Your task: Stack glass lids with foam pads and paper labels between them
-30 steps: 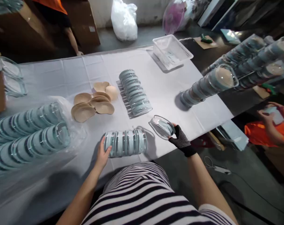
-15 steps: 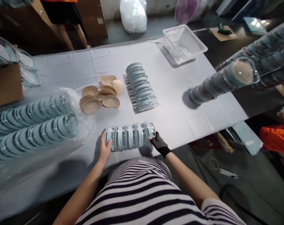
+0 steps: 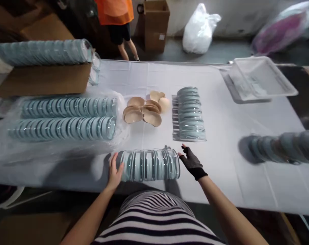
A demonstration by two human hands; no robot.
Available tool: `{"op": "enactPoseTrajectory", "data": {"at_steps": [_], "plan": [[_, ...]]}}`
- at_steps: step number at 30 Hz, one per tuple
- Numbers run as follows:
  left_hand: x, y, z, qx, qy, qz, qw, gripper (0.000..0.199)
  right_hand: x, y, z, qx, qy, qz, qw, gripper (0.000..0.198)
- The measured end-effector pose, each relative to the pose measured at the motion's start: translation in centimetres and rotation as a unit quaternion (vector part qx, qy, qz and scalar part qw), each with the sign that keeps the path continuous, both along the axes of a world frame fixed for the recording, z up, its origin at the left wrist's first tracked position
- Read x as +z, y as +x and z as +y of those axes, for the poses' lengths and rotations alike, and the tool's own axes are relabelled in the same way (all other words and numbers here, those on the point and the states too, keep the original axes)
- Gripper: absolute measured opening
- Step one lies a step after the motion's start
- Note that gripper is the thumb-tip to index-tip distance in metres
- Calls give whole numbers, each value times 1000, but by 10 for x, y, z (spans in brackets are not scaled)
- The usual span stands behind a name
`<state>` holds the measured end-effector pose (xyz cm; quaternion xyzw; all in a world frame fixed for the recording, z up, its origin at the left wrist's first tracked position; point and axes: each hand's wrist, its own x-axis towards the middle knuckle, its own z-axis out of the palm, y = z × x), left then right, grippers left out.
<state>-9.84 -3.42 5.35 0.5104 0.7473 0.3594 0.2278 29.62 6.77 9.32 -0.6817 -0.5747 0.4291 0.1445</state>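
Observation:
A row of nested clear plastic cases with pale blue inserts (image 3: 149,165) lies on its side near the table's front edge. Against its left end rests my bare left hand (image 3: 115,174), thumb and fingers apart. My right hand (image 3: 192,161), in a dark fingerless glove, is open with fingers spread, just off the row's right end. Beyond it lies a second, shorter-looking row of similar cases (image 3: 190,114), pointing away from me. Several beige moulded cups (image 3: 151,117) are heaped to the left of that row.
Two long rows of cases (image 3: 67,129) lie on clear plastic wrapping at left, with a cardboard box (image 3: 47,80) and more cases behind. A white basket (image 3: 279,83) stands at back right; a tall stack (image 3: 279,148) is at right. Across the table is a person in orange (image 3: 116,13).
My right hand has come away from the row's right end and opened. My left hand stays at the left end. The view has swung to the left.

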Motion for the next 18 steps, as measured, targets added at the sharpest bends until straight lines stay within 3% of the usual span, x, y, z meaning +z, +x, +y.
{"op": "enactPoseTrajectory", "data": {"at_steps": [4, 9, 12, 15, 17, 18], "plan": [[13, -25, 56, -16, 54, 86, 995, 37, 7, -20, 64, 50, 95, -21, 994, 58], [11, -26, 157, -169, 68, 159, 970, 37, 22, -40, 99, 66, 169, -15, 983, 48], [-5, 6, 218, -286, -39, 153, 945, 37, 29, -27, 103, 87, 206, -42, 974, 43], [-15, 57, 255, -421, -232, 158, 863, 38, 42, 13, 116, 86, 237, -105, 962, 42], [-14, 92, 264, -451, -319, 202, 809, 44, 54, 56, 137, 57, 251, -141, 956, 44], [-13, 108, 265, -445, -343, 226, 796, 50, 59, 82, 152, 39, 256, -156, 953, 47]]}}
